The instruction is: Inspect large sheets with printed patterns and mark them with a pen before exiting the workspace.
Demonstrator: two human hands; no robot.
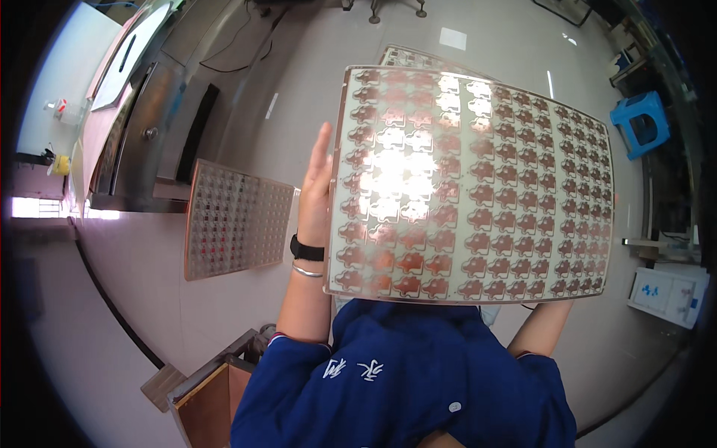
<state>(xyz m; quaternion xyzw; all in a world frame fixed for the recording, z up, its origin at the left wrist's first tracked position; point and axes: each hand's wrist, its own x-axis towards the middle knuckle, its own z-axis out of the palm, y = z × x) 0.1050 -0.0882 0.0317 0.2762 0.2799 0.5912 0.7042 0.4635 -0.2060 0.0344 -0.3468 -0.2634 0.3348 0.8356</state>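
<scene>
A large rectangular panel (511,179), pale with rows of small copper-coloured shapes, is raised in front of my chest. Against its left edge lies my left hand (317,179), fingers pointing up along the side, supporting the panel there. My right forearm (549,325) goes up behind the lower right corner. Only a sliver of skin from my right hand (617,200) shows at the right edge; its fingers are hidden. Bright glare covers the panel's left middle. Partly hidden behind its top edge is another patterned panel (407,56).
A similar patterned panel (237,220) stands tilted on the left. Beyond it is a metal cabinet (149,134). A blue plastic stool (641,125) stands at the right, above a white box (667,295). At the lower left is a brown open-topped box (213,403).
</scene>
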